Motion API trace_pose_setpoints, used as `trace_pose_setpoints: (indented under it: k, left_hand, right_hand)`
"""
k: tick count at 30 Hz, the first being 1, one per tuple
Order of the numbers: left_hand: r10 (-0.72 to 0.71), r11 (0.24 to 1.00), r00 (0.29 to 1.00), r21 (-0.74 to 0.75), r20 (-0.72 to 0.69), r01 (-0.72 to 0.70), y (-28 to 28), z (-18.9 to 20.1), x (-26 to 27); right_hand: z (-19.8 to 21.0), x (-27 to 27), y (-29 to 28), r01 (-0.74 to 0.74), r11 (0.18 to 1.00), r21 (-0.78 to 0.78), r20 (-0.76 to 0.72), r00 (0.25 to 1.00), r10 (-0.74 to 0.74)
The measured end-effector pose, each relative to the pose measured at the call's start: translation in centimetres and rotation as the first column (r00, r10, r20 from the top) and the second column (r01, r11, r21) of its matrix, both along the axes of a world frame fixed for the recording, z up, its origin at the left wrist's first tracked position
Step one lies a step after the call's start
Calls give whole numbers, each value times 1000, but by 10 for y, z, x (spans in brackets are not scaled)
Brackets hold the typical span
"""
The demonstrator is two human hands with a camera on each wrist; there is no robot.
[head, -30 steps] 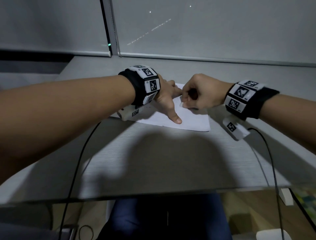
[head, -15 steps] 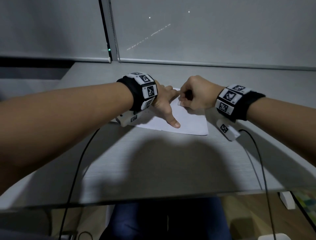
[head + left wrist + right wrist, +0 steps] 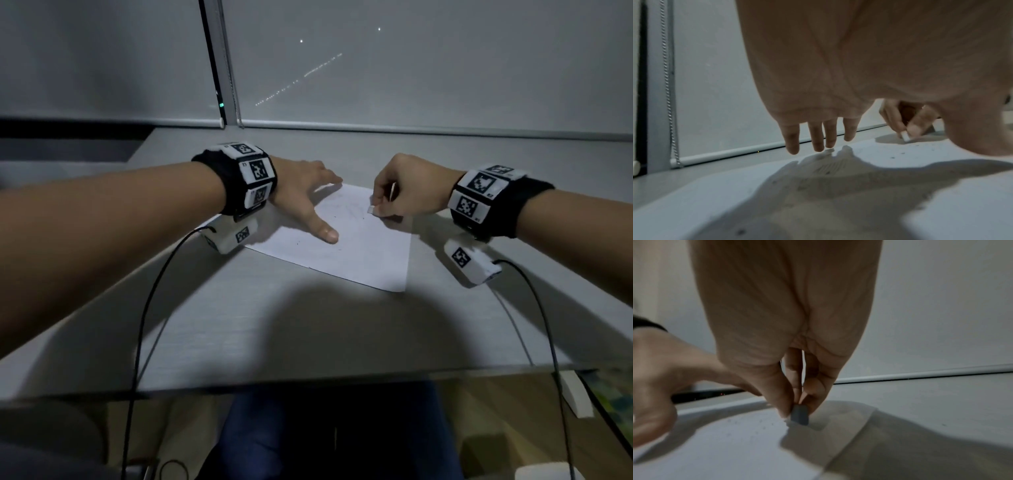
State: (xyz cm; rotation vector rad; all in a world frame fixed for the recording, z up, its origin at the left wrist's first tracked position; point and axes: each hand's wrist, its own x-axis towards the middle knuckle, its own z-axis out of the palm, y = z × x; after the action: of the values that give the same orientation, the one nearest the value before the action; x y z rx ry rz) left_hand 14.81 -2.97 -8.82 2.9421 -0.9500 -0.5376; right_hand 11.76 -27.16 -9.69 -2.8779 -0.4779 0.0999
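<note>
A white sheet of paper [image 3: 356, 246] lies on the grey desk [image 3: 308, 325], with faint marks and small dark crumbs on it. My left hand [image 3: 308, 198] rests on its left part, fingers straight and spread, thumb [image 3: 325, 233] pressing the sheet. In the left wrist view those fingers [image 3: 818, 138] hang just above the paper [image 3: 941, 211]. My right hand [image 3: 407, 192] pinches a small white eraser [image 3: 371, 209] between thumb and fingers, its tip on the paper near the far right edge. The eraser [image 3: 800, 414] touches the sheet [image 3: 725, 443] in the right wrist view too.
A window with lowered roller blinds [image 3: 411, 68] and a bead chain [image 3: 229, 68] runs along the desk's far edge. Black cables [image 3: 144, 308] trail from both wrist cameras over the desk's near edge. Below the desk are my legs in dark trousers [image 3: 325, 435].
The two hands have drawn apart: the right hand with the eraser has slid right along the paper's far edge, and the left hand's fingers have spread flat.
</note>
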Motion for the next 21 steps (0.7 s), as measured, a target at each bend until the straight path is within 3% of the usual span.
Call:
trace_pose_setpoints:
  k: [7,13,21]
  left_hand:
    - [-43,998,997,53,60,39,-19,-2,-1]
    - [-56,996,995,79,85,49,-25,-10,-2]
    - [-42,995,998,90,52,37,-24,-13,-1]
  right_hand:
    - [12,1,18,-74,991,116,65,996,66]
    - [0,-2,27,-164,981,106,-34,985,168]
    - [-5,18,31,-60,998,-8,73,996,60]
